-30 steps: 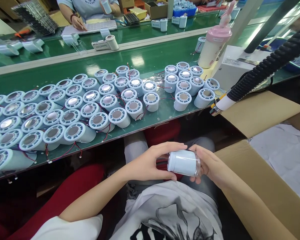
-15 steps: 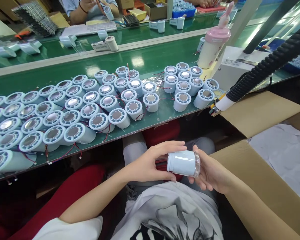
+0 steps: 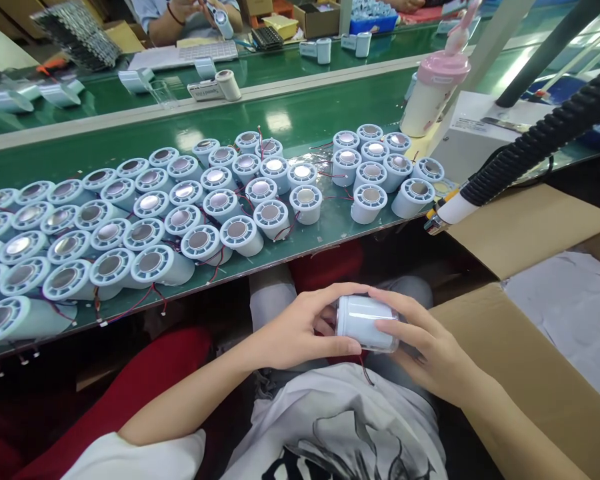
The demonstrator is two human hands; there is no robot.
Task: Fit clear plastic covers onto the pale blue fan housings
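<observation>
Over my lap, a light blue cylindrical housing (image 3: 363, 317) with a clear cover lies on its side between both hands. My left hand (image 3: 307, 330) is closed around its left end, fingers above and thumb below. From the right, my right hand (image 3: 425, 337) grips the clear-covered end, its fingers spread along the top and side. A thin dark red wire hangs below the housing. Ahead on the green bench stand many similar blue housings (image 3: 240, 233) with round metal discs on top and thin red and black wires.
An open cardboard box (image 3: 480, 313) with white sheets is at my right. A black corrugated hose (image 3: 540, 140) crosses above it. A pink-lidded cup (image 3: 433, 87) stands beside a white metal box (image 3: 473, 133). Across the bench, a co-worker's hands (image 3: 185, 10) hold a blue part.
My right hand has closed over the housing's clear end, its fingers now on top. A wire now shows beneath the housing. The view has shifted slightly.
</observation>
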